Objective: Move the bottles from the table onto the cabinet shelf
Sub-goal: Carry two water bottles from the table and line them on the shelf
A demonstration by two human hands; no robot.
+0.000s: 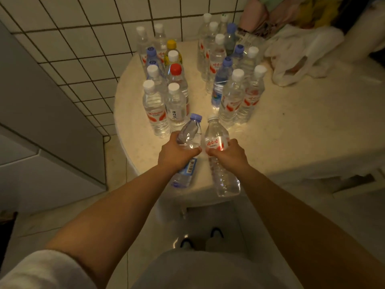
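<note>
My left hand [175,152] grips a clear bottle with a blue cap and blue label [190,132], tilted over the near edge of the round cream table [291,126]. My right hand [228,154] grips a clear bottle with a white cap and red label [215,135], also tilted, right beside the other. Further back on the table stand two clusters of upright bottles: a left cluster [162,84] including a red-capped and a yellow-capped one, and a right cluster [231,65] with white and blue caps. The cabinet shelf is not in view.
A white plastic bag [300,57] and bundled cloth lie at the table's back right. A tiled wall rises behind the table. A grey appliance or cabinet side [41,113] stands on the left. My feet [200,238] are on the pale floor below.
</note>
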